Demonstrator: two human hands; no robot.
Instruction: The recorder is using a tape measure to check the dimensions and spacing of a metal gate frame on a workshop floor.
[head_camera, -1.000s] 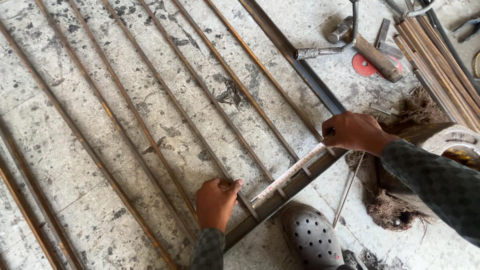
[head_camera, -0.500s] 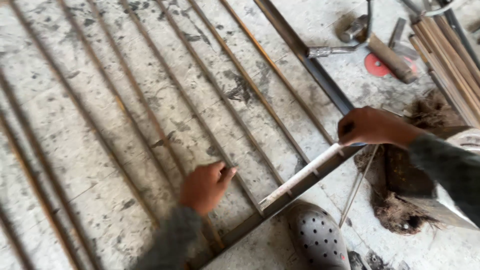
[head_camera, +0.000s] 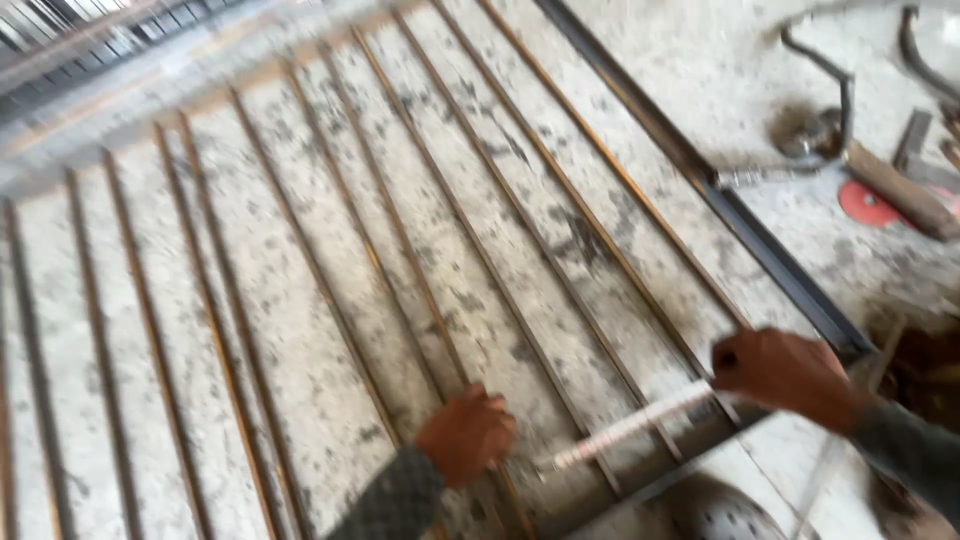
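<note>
Several thin rusty rods (head_camera: 440, 230) lie side by side inside a dark steel frame (head_camera: 700, 180) on a speckled floor. My left hand (head_camera: 466, 436) is closed over one rod near the frame's near bar. My right hand (head_camera: 785, 375) pinches the end of a pale measuring strip (head_camera: 630, 425), which lies across the rods and points towards my left hand. The picture is blurred by motion.
A wooden-handled hammer (head_camera: 895, 190) and a red disc (head_camera: 865, 205) lie on the floor at the right, beyond the frame. A dark hose or cable (head_camera: 835, 75) curves at the top right. A grey perforated shoe (head_camera: 720, 515) sits at the bottom edge.
The view has swung up and left, showing more of the rods. My left hand has shifted along the near bar and closed on a rod. My right hand still holds the strip.
</note>
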